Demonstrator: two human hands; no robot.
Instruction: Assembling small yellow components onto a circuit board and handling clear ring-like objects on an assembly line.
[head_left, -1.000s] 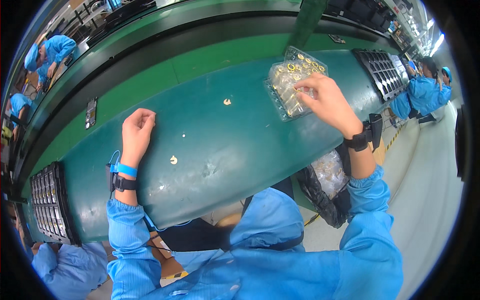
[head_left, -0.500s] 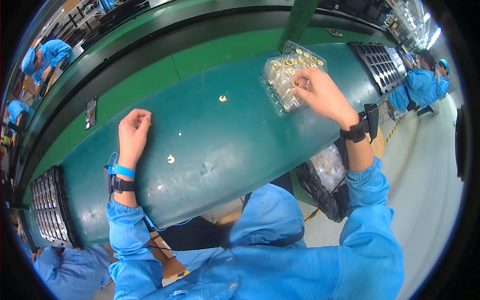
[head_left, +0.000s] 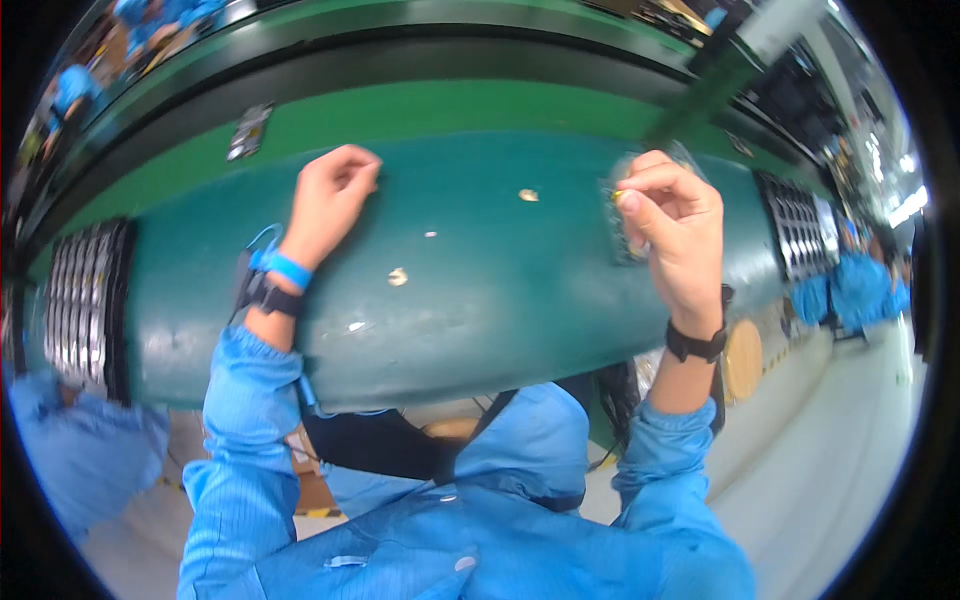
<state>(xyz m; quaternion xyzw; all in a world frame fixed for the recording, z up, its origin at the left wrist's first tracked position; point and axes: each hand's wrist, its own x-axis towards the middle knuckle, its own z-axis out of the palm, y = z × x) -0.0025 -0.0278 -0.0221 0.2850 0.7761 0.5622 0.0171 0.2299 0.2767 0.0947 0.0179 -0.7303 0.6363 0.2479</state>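
My right hand [head_left: 675,225] is raised in front of a clear plastic tray [head_left: 622,240], pinching a small round yellow-edged part [head_left: 619,196] between thumb and forefinger. The hand hides much of the tray, and the view is blurred. My left hand [head_left: 330,200] hovers over the far left of the green mat [head_left: 480,300], its fingers loosely curled and nothing visible in them. Between the hands lie two small pale, notched ring-like pieces, one piece [head_left: 398,277] nearer me and another piece [head_left: 528,195] farther off. A tiny white bit [head_left: 430,234] rests between them.
Black compartment trays stand at both ends of the mat, the left tray [head_left: 88,300] and the right tray [head_left: 797,225]. A dark flat device [head_left: 250,131] lies beyond the mat. A green post [head_left: 710,95] rises behind my right hand. People in blue work at both sides.
My right hand has drawn back from the parts in the clear tray, pinching one small part. My left hand stays curled over the mat. The whole view has shifted and turned.
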